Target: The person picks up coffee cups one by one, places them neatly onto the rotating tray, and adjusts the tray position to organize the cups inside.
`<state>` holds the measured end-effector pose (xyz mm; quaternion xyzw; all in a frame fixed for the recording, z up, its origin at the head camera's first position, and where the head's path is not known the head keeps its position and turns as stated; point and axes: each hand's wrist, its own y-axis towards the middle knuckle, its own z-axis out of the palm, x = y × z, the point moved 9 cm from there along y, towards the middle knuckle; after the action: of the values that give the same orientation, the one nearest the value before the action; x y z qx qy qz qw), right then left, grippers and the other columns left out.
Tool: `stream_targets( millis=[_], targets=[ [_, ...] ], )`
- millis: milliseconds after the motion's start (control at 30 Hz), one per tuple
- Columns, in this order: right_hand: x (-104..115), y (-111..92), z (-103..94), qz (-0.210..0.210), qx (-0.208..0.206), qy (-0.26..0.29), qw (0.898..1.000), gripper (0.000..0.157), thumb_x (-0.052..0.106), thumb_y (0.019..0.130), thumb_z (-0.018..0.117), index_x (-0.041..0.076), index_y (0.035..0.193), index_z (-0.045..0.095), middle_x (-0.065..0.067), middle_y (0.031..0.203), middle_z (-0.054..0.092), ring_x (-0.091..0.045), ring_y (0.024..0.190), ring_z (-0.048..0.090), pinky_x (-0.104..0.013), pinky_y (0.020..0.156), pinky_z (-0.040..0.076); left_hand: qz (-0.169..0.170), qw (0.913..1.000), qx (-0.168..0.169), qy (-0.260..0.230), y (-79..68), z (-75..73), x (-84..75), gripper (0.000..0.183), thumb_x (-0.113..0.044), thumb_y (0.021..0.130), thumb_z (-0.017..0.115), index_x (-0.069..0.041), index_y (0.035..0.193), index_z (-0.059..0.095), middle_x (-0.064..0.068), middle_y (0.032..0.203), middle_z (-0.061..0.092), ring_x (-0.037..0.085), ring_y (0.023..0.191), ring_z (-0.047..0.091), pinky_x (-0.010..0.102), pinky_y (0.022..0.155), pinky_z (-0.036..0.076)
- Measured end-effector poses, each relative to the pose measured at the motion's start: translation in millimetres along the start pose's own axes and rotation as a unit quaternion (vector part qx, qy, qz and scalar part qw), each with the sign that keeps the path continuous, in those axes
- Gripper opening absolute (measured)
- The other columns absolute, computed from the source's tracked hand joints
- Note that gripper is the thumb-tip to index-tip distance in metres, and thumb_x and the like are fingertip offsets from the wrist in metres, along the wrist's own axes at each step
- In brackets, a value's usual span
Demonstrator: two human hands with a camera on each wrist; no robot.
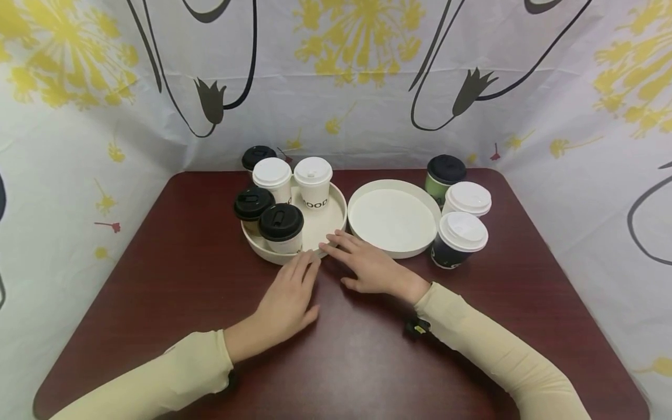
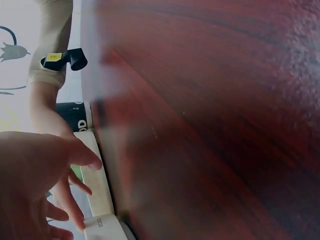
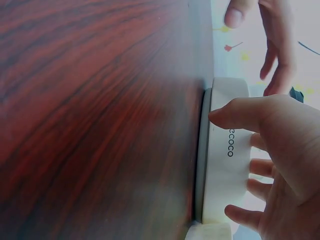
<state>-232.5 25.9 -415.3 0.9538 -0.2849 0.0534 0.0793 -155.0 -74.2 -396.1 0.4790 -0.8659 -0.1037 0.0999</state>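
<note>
Fingertips of left hand [image 1: 286, 300] and right hand [image 1: 367, 265], both flat and grasping nothing, touch the near rim of the cup-loaded tray [image 1: 336, 224].

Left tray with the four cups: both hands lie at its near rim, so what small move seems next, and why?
Probably curl the fingers round the rim: the left hand and right hand lie flat on the table, fingertips just touching the left tray, gripping nothing. The right tray stands empty.
</note>
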Motion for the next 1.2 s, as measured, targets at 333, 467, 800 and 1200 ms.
stream_targets(
  millis=[333, 467, 800, 1200],
  targets=[
    [1.0, 0.4, 0.6, -0.004, 0.002, -0.006, 1.0, 0.083, 0.03, 0.084, 0.074, 0.017, 0.156, 0.032, -0.013, 0.159, 0.036, -0.031, 0.151, 0.028, -0.046, 0.122, 0.029, -0.016, 0.9997, 0.016, 0.003, -2.0, 8.0, 3.5, 0.091, -0.043, 0.079, 0.077, 0.006, 0.146, 0.04, 0.025, 0.149, 0.043, 0.037, 0.141, 0.043, 0.047, 0.113, 0.042],
    [0.8, 0.6, 1.1, -0.002, 0.008, -0.008, 1.0, 0.083, 0.03, 0.085, 0.073, 0.018, 0.156, 0.031, -0.012, 0.16, 0.035, -0.031, 0.152, 0.027, -0.045, 0.123, 0.028, -0.018, 0.9998, 0.012, 0.003, -1.5, 7.6, 3.5, 0.091, -0.042, 0.079, 0.077, 0.007, 0.146, 0.039, 0.025, 0.149, 0.044, 0.037, 0.14, 0.044, 0.047, 0.112, 0.043],
    [1.8, 0.4, 0.3, -0.003, 0.01, -0.005, 1.0, 0.084, 0.03, 0.084, 0.074, 0.018, 0.156, 0.031, -0.013, 0.16, 0.034, -0.032, 0.151, 0.028, -0.046, 0.123, 0.028, -0.028, 0.9995, 0.011, 0.011, 0.9, 8.2, 3.9, 0.091, -0.043, 0.08, 0.076, 0.007, 0.146, 0.038, 0.025, 0.146, 0.046, 0.037, 0.14, 0.044, 0.046, 0.113, 0.042],
    [2.2, 0.4, 1.1, -0.006, 0.008, -0.009, 1.0, 0.085, 0.03, 0.084, 0.074, 0.018, 0.156, 0.031, -0.012, 0.16, 0.035, -0.032, 0.151, 0.028, -0.046, 0.123, 0.028, -0.037, 0.9991, 0.02, 0.008, 4.8, 5.2, 5.2, 0.088, -0.042, 0.082, 0.074, 0.006, 0.145, 0.038, 0.024, 0.143, 0.049, 0.035, 0.137, 0.047, 0.041, 0.105, 0.05]
  ],
)
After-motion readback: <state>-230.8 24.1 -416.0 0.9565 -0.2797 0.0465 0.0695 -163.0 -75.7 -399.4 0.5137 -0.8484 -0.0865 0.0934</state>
